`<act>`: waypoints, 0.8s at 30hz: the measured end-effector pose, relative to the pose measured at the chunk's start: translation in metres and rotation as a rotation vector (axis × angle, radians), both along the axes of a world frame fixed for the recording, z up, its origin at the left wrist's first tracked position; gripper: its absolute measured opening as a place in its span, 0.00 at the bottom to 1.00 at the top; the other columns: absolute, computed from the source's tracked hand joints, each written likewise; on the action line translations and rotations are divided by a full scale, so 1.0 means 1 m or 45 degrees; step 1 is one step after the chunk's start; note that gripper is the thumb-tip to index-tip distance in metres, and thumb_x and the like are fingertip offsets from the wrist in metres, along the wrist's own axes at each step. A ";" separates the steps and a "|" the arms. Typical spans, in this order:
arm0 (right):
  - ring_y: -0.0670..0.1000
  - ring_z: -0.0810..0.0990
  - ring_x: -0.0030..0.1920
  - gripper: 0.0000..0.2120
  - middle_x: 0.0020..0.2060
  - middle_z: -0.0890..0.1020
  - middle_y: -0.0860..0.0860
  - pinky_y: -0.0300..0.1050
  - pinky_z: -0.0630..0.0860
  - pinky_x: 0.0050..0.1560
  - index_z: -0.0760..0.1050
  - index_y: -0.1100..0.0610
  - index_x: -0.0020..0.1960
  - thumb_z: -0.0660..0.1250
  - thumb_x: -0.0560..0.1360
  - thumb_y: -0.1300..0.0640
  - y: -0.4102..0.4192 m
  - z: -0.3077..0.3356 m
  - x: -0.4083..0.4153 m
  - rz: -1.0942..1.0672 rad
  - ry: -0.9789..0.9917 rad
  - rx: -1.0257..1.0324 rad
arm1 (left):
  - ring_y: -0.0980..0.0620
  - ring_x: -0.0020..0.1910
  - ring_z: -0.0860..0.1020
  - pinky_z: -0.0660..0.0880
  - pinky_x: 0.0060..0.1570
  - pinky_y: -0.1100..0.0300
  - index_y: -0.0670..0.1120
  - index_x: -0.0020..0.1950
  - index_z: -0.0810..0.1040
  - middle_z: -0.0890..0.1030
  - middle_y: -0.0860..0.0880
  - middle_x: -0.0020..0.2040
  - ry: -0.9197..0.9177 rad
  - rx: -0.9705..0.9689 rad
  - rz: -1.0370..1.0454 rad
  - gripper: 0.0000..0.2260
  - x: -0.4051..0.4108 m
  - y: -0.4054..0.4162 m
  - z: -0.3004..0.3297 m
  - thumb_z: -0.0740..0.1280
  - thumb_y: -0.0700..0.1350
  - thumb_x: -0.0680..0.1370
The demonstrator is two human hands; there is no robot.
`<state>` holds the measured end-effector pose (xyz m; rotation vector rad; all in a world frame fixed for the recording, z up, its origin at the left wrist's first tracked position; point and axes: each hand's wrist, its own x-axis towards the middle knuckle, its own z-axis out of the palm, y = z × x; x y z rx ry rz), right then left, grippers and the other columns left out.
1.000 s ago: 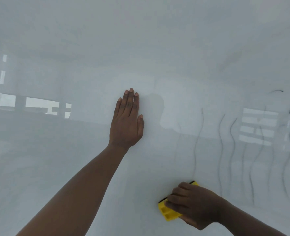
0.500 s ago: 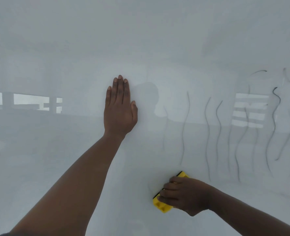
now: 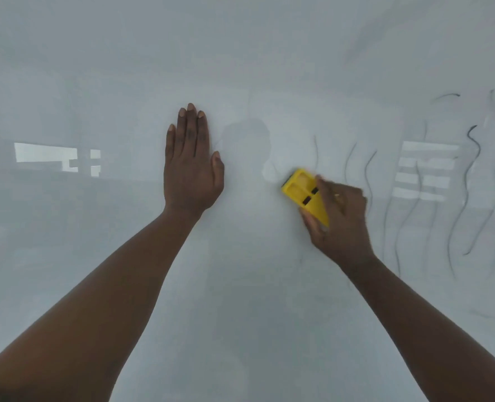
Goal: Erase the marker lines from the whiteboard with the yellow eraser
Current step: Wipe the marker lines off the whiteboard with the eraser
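The whiteboard (image 3: 124, 271) fills the whole view. Several wavy dark marker lines (image 3: 472, 175) run down its right side, the nearest ones faint. My right hand (image 3: 342, 219) grips the yellow eraser (image 3: 303, 191) and presses it on the board, just left of the nearest faint lines. The eraser's upper left end sticks out past my fingers. My left hand (image 3: 192, 166) lies flat on the board to the left, fingers together and pointing up, holding nothing.
Bright window reflections show on the glossy board at the left (image 3: 46, 155) and at the right (image 3: 426, 172). A dim reflection of a person (image 3: 247, 143) sits between my hands.
My right hand has swept the eraser up the board from low down to the level of my left palm. The faint lines it passed over have faded. My left hand stays flat.
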<state>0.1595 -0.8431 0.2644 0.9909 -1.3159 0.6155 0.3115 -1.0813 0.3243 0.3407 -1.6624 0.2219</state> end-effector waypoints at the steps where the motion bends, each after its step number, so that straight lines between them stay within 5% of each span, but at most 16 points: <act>1: 0.59 0.71 0.53 0.27 0.58 0.70 0.56 0.57 0.72 0.52 0.71 0.64 0.70 0.70 0.76 0.51 0.008 0.014 -0.007 0.005 -0.043 -0.125 | 0.41 0.83 0.54 0.53 0.82 0.44 0.35 0.81 0.56 0.56 0.37 0.82 0.007 -0.003 -0.015 0.29 0.000 0.003 0.004 0.56 0.43 0.81; 5: 0.58 0.69 0.53 0.28 0.55 0.73 0.64 0.61 0.75 0.52 0.69 0.64 0.72 0.71 0.77 0.53 0.037 0.050 -0.028 0.004 -0.266 -0.403 | 0.41 0.83 0.53 0.52 0.82 0.44 0.35 0.81 0.56 0.56 0.37 0.82 -0.010 -0.032 -0.055 0.31 -0.004 0.014 0.018 0.57 0.42 0.79; 10: 0.58 0.68 0.55 0.29 0.54 0.72 0.63 0.51 0.69 0.57 0.68 0.60 0.72 0.66 0.76 0.46 0.078 0.090 -0.050 0.007 -0.550 -0.690 | 0.42 0.83 0.54 0.53 0.82 0.44 0.36 0.81 0.56 0.56 0.38 0.82 -0.032 -0.107 -0.049 0.30 -0.017 0.032 0.051 0.56 0.44 0.80; 17: 0.66 0.71 0.56 0.29 0.55 0.72 0.65 0.55 0.67 0.58 0.72 0.64 0.63 0.59 0.75 0.41 0.111 0.143 -0.072 -0.042 -0.741 -1.072 | 0.43 0.83 0.55 0.56 0.81 0.44 0.36 0.81 0.57 0.57 0.39 0.82 -0.007 -0.111 0.048 0.30 -0.028 0.024 0.050 0.53 0.47 0.81; 24: 0.65 0.73 0.52 0.26 0.53 0.74 0.64 0.60 0.74 0.54 0.72 0.64 0.68 0.72 0.76 0.52 0.027 0.176 -0.017 0.079 -0.413 -0.766 | 0.44 0.82 0.56 0.57 0.80 0.44 0.37 0.81 0.59 0.59 0.40 0.82 0.011 -0.122 0.022 0.29 -0.030 0.022 0.048 0.51 0.48 0.81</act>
